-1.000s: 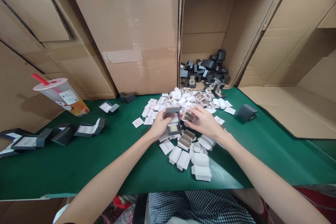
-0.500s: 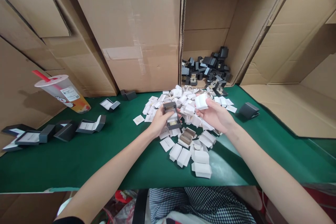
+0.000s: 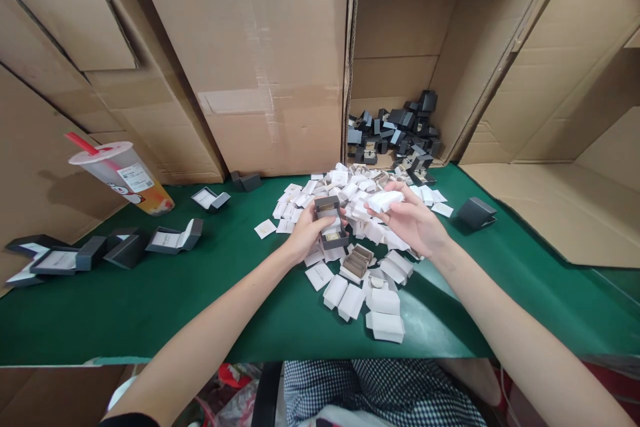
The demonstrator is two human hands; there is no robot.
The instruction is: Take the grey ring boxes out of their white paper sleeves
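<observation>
My left hand (image 3: 306,233) is wrapped round an open dark grey jewelry box (image 3: 336,239), its lid tipped back and something white and gold-toned inside. Between the fingers and thumb of my right hand (image 3: 413,220) is a white folded box insert (image 3: 384,201), tilted and to the right of the box. Both hands are over a loose heap of white inserts and cards (image 3: 350,183). Closer to me lie a brown padded insert (image 3: 357,261) and several unfolded white pieces (image 3: 386,325).
A cardboard carton (image 3: 400,73) at the back holds many dark boxes (image 3: 395,130). Several open dark boxes (image 3: 167,239) lie at the left, below a tilted drink cup (image 3: 125,177) with a red straw. Another dark box (image 3: 476,213) sits right, on the green table (image 3: 190,307).
My right hand has turned the white insert, which now lies flatter and slightly lower. My left hand still grips the jewelry box in nearly the same place.
</observation>
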